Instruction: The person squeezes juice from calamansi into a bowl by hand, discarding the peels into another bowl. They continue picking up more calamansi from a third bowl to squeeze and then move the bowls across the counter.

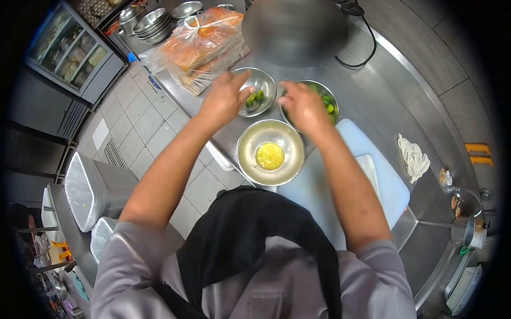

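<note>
My left hand is over the left rim of a steel bowl that holds a few green citrus pieces. Its thumb and forefinger are spread, with nothing visible between them. My right hand is over the left side of another steel bowl, where cut green citrus pieces show. Its fingers are slightly blurred but appear apart. Nearer to me, between my forearms, sits a larger metal bowl with yellow beaten egg inside.
Bagged bread lies at the back left beside stacked steel bowls. A blurred round patch covers the back middle. On the right are a pale cutting board, under my right forearm, and a white cloth.
</note>
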Motion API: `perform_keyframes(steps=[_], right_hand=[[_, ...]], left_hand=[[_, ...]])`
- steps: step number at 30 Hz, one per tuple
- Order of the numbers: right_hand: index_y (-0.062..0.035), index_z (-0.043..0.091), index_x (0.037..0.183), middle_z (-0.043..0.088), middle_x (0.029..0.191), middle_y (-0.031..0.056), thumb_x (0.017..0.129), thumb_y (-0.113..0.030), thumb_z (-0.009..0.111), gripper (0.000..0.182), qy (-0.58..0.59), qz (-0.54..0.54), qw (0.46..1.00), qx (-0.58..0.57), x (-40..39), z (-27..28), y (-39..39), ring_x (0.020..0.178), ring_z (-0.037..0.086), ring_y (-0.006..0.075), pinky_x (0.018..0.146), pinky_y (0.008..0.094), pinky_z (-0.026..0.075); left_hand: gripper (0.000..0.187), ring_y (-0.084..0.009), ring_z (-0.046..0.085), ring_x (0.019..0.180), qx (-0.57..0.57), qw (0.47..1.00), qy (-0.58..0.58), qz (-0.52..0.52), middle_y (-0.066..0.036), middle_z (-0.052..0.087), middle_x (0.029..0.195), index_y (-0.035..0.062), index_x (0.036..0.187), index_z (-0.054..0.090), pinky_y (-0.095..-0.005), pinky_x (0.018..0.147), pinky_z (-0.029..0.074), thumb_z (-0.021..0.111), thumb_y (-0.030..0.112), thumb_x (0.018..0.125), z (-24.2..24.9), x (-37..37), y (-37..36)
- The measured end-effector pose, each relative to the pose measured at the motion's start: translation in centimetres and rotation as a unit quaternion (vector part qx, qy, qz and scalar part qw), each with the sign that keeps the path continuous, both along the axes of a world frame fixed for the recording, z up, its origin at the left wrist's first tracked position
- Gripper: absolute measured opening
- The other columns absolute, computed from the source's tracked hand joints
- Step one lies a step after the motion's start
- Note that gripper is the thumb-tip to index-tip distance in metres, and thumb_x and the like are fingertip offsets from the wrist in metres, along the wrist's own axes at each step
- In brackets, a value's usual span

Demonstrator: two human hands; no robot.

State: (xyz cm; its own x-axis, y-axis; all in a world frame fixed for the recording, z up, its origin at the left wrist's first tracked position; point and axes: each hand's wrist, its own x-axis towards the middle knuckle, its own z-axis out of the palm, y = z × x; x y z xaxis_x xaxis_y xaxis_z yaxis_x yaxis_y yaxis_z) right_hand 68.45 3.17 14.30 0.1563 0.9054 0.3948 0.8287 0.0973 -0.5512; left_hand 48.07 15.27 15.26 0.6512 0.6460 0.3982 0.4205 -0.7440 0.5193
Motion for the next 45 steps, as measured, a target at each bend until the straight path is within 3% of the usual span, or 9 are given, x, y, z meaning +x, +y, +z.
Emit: perform_keyframes(steps=[4, 11, 14, 16, 20, 22, 25, 31, 45], right_hand=[[-0.0087, 0.070, 0.114, 0.067, 0.110, 0.0193, 0.086, -0.015, 0.071, 0.029, -0.149, -0.102, 0.960, -0.213, 4.9, -0.3, -1.2, 0.102, 0.067, 0.0384, 0.088, 0.0508, 0.055], [-0.0073, 0.071, 0.108, 0.065, 0.114, 0.0215, 0.082, -0.011, 0.071, 0.026, -0.145, -0.117, 0.961, -0.206, 6.1, -4.9, -1.7, 0.102, 0.067, 0.0394, 0.090, 0.0496, 0.055], [-0.0039, 0.070, 0.105, 0.065, 0.109, 0.0189, 0.083, -0.007, 0.072, 0.022, -0.038, -0.105, 0.985, -0.131, 6.5, -5.0, -4.0, 0.095, 0.069, 0.0358, 0.086, 0.0443, 0.057], [-0.0028, 0.068, 0.105, 0.067, 0.100, 0.0128, 0.086, -0.007, 0.073, 0.020, 0.343, -0.151, 0.921, -0.104, 6.1, -5.0, -5.3, 0.086, 0.071, 0.0263, 0.079, 0.0361, 0.057], [0.0016, 0.068, 0.110, 0.066, 0.098, 0.0051, 0.095, -0.006, 0.068, 0.017, 0.492, -0.101, 0.859, -0.099, 2.9, -3.6, -8.5, 0.081, 0.065, 0.0135, 0.075, 0.0297, 0.056], [0.0004, 0.067, 0.117, 0.067, 0.099, 0.0046, 0.094, -0.005, 0.070, 0.023, 0.475, 0.002, 0.867, -0.153, 0.8, -3.4, -9.5, 0.080, 0.064, 0.0128, 0.072, 0.0304, 0.056], [-0.0017, 0.067, 0.115, 0.067, 0.092, 0.0080, 0.089, -0.005, 0.074, 0.028, 0.265, 0.021, 0.953, -0.144, -1.7, -3.1, -10.4, 0.075, 0.064, 0.0154, 0.069, 0.0308, 0.053], [-0.0010, 0.064, 0.101, 0.066, 0.096, 0.0189, 0.082, -0.004, 0.073, 0.021, 0.002, 0.077, 0.991, -0.110, -4.6, -5.6, -9.5, 0.082, 0.067, 0.0389, 0.076, 0.0474, 0.054], [-0.0030, 0.062, 0.083, 0.064, 0.084, 0.0152, 0.089, -0.016, 0.068, 0.016, -0.124, 0.049, 0.985, -0.108, -5.3, -5.9, -8.4, 0.072, 0.066, 0.0344, 0.065, 0.0455, 0.054]], left_hand=[[0.034, -0.0400, 0.062, 0.106, 0.026, 0.997, 0.019, -0.068, -0.020, 0.065, 0.112, 0.0066, 0.119, 0.070, -0.0483, 0.092, 0.051, 0.071, 0.024, 0.090, -0.2, 3.5, -0.9], [0.028, -0.0400, 0.065, 0.104, -0.016, 0.980, 0.129, -0.152, -0.022, 0.066, 0.105, 0.0052, 0.114, 0.070, -0.0484, 0.091, 0.052, 0.071, 0.015, 0.088, -5.2, 12.2, -3.7], [0.028, -0.0411, 0.067, 0.100, -0.007, 0.965, 0.190, -0.181, -0.022, 0.066, 0.107, 0.0058, 0.113, 0.069, -0.0498, 0.089, 0.053, 0.070, 0.016, 0.087, -6.1, 14.1, -3.2], [0.028, -0.0414, 0.068, 0.096, 0.004, 0.960, 0.197, -0.201, -0.023, 0.068, 0.105, 0.0055, 0.113, 0.069, -0.0503, 0.086, 0.055, 0.070, 0.016, 0.087, -7.2, 14.7, -2.7], [0.027, -0.0405, 0.069, 0.095, 0.007, 0.957, 0.230, -0.177, -0.023, 0.069, 0.103, 0.0043, 0.112, 0.070, -0.0503, 0.085, 0.055, 0.070, 0.015, 0.088, -5.7, 13.6, -2.6], [0.025, -0.0391, 0.069, 0.094, -0.030, 0.982, 0.009, -0.187, -0.022, 0.070, 0.100, 0.0028, 0.111, 0.071, -0.0485, 0.083, 0.054, 0.069, 0.013, 0.088, -4.8, 11.1, -2.8], [0.025, -0.0395, 0.067, 0.087, -0.091, 0.981, -0.031, -0.171, -0.019, 0.068, 0.097, 0.0019, 0.109, 0.071, -0.0454, 0.079, 0.054, 0.072, 0.010, 0.086, -1.8, 4.9, -4.8], [0.026, -0.0378, 0.066, 0.093, -0.074, 0.978, 0.093, -0.170, -0.018, 0.064, 0.101, 0.0009, 0.109, 0.066, -0.0449, 0.082, 0.054, 0.072, 0.008, 0.085, -5.1, -2.3, -8.6], [0.014, -0.0328, 0.067, 0.085, 0.025, 0.971, 0.188, -0.144, -0.011, 0.062, 0.086, 0.0064, 0.089, 0.063, -0.0456, 0.070, 0.055, 0.070, 0.019, 0.089, -6.2, -2.0, -9.1]])
